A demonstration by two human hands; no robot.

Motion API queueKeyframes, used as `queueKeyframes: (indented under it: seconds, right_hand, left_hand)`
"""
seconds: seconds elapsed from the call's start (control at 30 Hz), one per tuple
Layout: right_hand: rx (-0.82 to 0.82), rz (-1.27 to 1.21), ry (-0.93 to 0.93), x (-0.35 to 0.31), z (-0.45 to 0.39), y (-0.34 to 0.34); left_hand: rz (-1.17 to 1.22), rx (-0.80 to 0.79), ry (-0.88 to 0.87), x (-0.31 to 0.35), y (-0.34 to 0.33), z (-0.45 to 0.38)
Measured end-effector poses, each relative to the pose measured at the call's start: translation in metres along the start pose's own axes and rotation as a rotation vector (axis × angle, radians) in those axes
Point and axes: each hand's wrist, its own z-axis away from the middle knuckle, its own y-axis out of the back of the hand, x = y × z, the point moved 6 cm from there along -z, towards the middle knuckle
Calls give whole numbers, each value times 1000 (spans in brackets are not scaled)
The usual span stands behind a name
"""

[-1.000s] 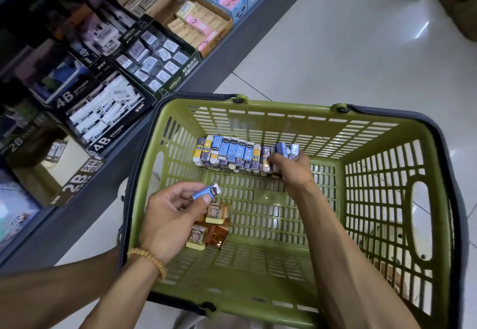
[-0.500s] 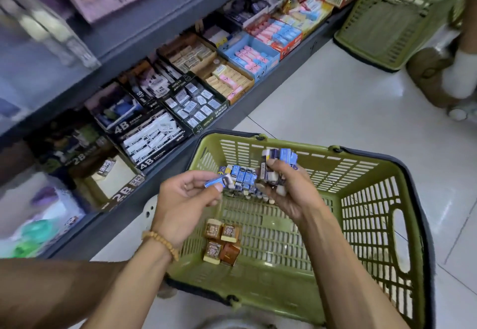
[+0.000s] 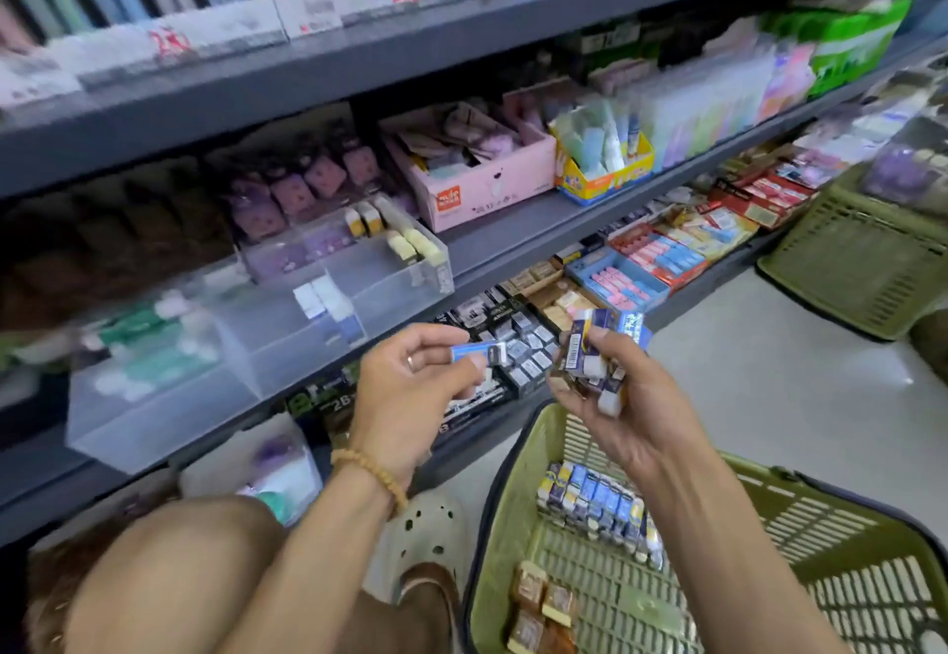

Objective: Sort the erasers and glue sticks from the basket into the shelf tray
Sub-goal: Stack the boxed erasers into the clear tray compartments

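Now that both hands have come up out of the green basket (image 3: pixel 769 515), a row of blue-sleeved erasers (image 3: pixel 597 510) and a few brown ones (image 3: pixel 544 607) stay behind on its floor. Above its rim, the left hand (image 3: pixel 410 387) pinches a single blue eraser (image 3: pixel 477 352) between thumb and fingertips, while the right hand (image 3: pixel 615 397) clutches a handful of erasers (image 3: pixel 597 351). Beyond them waits the clear shelf tray (image 3: pixel 267 345), a few erasers already in its compartments. I'd judge the sorting barely begun, with placing next.
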Motion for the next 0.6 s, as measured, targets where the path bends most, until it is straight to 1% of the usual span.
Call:
queueKeyframes:
  seconds: [0.17,0.3,0.37,0.5,0.6]
  right_hand:
    - [-53,72,-7,1,-8,-69]
    - [-95,108,-12,7,-16,-112]
    - [-116,133,-6,9,-20,-127]
    - [-126,166,-6,14,-26,-140]
    - [-131,180,-6,17,-26,-142]
  left_hand:
    - [-43,66,-92,48,53,-27]
    - [-235,103,-182,78,104,-54]
    - [-340,108,-198,88,127,-66]
    - [-560,14,-130,89,147,-85]
    - [-691,-120,-110,83,141,-94]
